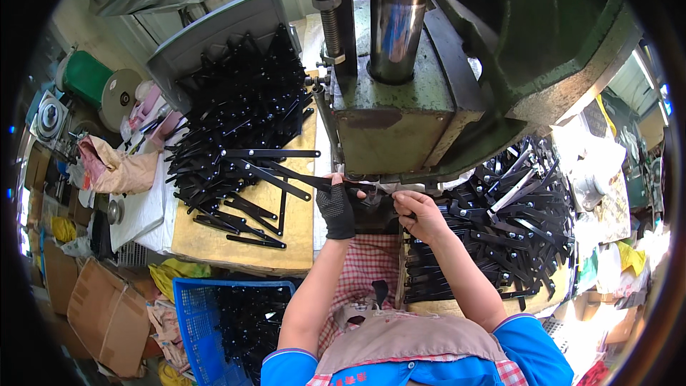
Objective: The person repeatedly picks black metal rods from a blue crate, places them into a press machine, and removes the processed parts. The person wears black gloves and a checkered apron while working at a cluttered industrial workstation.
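Note:
In a black fingerless glove with a dotted palm, my left hand (337,206) grips a black metal linkage bar (300,176) just below the head of a green press (394,136). The bar reaches out to the left, over the heap. My bare right hand (420,214) pinches at the right side of the same work spot, its thumb and fingertips closed at the dark end of the piece. Shadow and the press head hide much of the tooling between my hands. Left of me, black riveted linkage bars (241,112) spill from a tipped grey plastic bin (166,67).
More black linkage bars (504,230) are piled at the right. A blue plastic basket (201,332) of dark parts stands low on the left, near a cardboard box (107,316). The yellowish board (297,225) ends close to my left forearm. A bench grinder (88,80) sits far left.

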`<state>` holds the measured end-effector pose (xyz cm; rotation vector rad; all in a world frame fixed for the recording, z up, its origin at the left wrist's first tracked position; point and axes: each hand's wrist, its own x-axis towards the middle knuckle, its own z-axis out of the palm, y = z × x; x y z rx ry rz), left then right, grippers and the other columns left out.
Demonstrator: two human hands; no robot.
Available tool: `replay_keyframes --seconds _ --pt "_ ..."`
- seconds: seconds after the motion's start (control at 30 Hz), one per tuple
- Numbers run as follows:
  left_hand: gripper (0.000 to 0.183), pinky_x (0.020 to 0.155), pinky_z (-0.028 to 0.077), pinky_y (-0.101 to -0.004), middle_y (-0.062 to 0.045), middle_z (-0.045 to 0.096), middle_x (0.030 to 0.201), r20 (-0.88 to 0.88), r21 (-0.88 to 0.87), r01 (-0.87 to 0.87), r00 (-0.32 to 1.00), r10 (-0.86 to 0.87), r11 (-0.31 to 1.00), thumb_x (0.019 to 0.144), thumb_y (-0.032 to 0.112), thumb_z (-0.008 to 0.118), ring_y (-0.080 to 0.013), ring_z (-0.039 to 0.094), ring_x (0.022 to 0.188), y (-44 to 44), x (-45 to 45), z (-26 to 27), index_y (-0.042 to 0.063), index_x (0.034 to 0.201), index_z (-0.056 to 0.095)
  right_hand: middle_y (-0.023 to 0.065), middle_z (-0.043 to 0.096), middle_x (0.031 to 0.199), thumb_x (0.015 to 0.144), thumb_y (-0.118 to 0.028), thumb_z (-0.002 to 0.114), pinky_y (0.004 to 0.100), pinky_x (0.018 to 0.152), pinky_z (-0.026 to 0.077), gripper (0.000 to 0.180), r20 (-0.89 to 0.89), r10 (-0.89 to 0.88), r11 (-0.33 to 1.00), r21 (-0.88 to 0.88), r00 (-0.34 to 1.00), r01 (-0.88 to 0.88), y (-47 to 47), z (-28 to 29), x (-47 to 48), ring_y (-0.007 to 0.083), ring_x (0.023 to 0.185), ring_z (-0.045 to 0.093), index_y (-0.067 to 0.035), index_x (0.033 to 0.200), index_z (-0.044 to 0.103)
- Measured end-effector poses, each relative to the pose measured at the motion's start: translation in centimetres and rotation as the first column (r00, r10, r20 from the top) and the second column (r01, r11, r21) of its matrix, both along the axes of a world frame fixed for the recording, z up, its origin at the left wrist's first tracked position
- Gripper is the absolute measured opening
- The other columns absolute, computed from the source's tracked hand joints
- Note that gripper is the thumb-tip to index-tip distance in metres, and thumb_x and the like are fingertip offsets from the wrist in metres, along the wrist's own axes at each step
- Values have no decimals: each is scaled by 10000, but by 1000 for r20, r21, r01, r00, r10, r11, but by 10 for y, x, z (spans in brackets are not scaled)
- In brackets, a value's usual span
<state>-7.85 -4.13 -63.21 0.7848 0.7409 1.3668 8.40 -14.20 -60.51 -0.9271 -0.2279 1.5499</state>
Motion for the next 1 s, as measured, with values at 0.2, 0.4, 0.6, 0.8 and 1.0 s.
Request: replay_keyframes --seconds 0.2,0.4,0.6,0.8,1.0 --pt "116 509 505 -259 -84 631 819 75 -70 2 997 4 998 990 187 513 -159 592 603 0 5 -13 79 1021 540 -22 510 729 923 -92 620 194 457 280 92 252 -65 997 46 965 55 30 11 -24 34 561 397 0 920 631" --pt "238 619 496 -281 -42 587 836 246 -263 100 969 -33 960 995 349 499 -151 564 668 -7 9 -28 114 976 534 -50 514 665 896 -138 666 219 487 349 128 386 -45 998 52 921 27 35 7 -27 58 548 440 -24 844 640" --pt "548 607 506 -332 -89 625 759 246 -302 76 969 1 950 976 592 359 -207 596 644 -41 -20 -50 81 1003 556 96 689 866 780 -294 737 379 705 523 308 952 62 981 -114 -301 -158 -60 23 89 255 783 670 -47 955 685" --pt "228 534 475 -231 -66 645 803 -313 -39 293 905 -290 955 957 229 564 -121 603 606 -128 14 -33 30 1069 568 102 657 791 725 -288 768 385 642 532 288 881 -5 914 -188 -473 -360 -79 47 103 296 720 662 -57 872 679" --pt "199 719 498 -302 -49 647 965 -321 198 378 897 -305 904 910 115 606 -168 620 853 -148 30 -25 32 1090 623 67 610 683 694 -282 827 341 527 494 317 932 -353 757 233 -81 -611 -46 105 -2 255 579 618 -54 868 693"
